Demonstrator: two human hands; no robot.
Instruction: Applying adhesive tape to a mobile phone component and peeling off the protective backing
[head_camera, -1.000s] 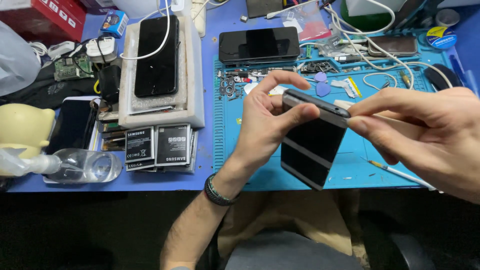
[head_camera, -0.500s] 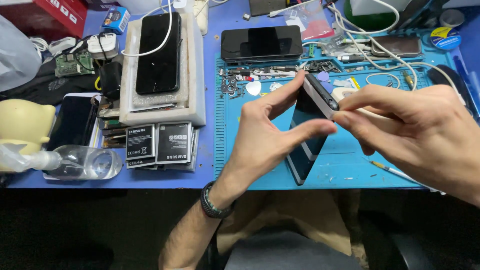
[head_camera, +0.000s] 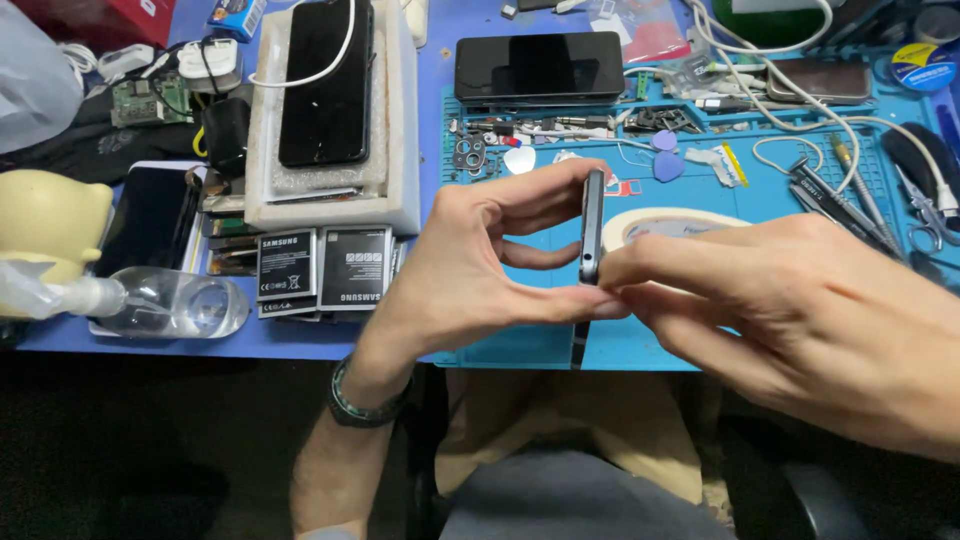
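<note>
Two hands pinching one dark phone (head_camera: 591, 225) edge-on between them, left hand (head_camera: 470, 265), right hand (head_camera: 800, 310), above blue mat (head_camera: 520, 345)

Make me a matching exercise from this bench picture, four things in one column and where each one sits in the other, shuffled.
Things:
1. Phone
2. Batteries
3. Tape roll
4. Spray bottle

Places:
A. Lying at the table's left edge
B. Edge-on between left hand and right hand
C. On the blue mat, behind the held phone
D. Side by side below the white foam tray

Pairs: 1-B, 2-D, 3-C, 4-A
</note>
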